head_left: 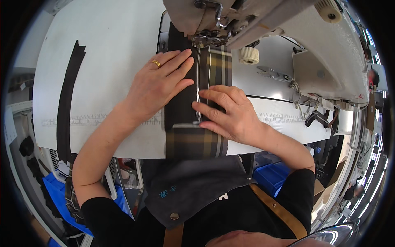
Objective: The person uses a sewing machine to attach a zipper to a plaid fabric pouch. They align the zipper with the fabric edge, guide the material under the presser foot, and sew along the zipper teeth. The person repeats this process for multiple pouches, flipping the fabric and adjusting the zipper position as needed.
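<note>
A dark fabric piece (177, 109) with olive, brown and grey stripes lies under the needle area of a sewing machine (205, 40). A silvery zipper (198, 68) runs along it toward me, its slider (199, 118) close to the near end. On the black part, left of the zipper, my left hand (162, 78) lies flat with fingers stretched out; one finger wears a gold ring. My right hand (228, 113) rests over the zipper and the striped side, thumb and fingertips apart beside the slider. Its palm side is hidden.
A long black strip (70, 99) lies on the white table (103, 45) at the left and hangs over its front edge. A ruler scale (279, 118) crosses the tabletop. The machine arm (329, 45) overhangs the right side. Blue bins (271, 175) stand below the table.
</note>
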